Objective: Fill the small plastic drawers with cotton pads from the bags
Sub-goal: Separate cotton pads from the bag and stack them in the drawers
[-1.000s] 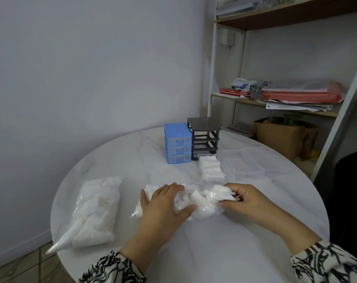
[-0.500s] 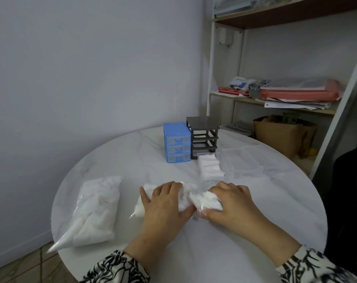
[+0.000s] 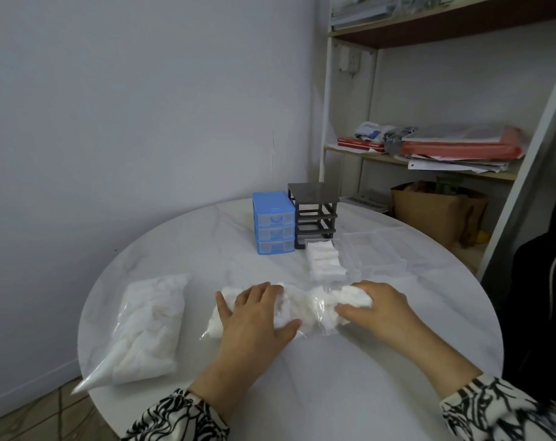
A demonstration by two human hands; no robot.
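A round white tabletop (image 3: 350, 370) carries everything here. Beyond its far right edge stands a shelf unit (image 3: 429, 154) stacked with papers and folders, a brown paper bag (image 3: 429, 214) at its foot.

Near the left edge lies a full bag of cotton pads (image 3: 146, 326), its corner hanging over the rim. Toward the near middle lies a second bag (image 3: 299, 308), crumpled and held by both hands. The left hand (image 3: 254, 316) lies flat on the bag's left part, fingers spread and straight, thumb pressing its near side, so that grip is open. The right hand (image 3: 378, 308) has its grip closed round a bunch of pads at the bag's right end, fingers and thumb curled about it.

At the far edge stand a blue drawer unit (image 3: 273, 227) with three drawers in place and, touching its right side, a dark frame (image 3: 315, 214) without drawers. In front of the frame sits a clear drawer (image 3: 324, 259) packed with white pads, and beside it to the right lie two clear drawers (image 3: 378, 253).
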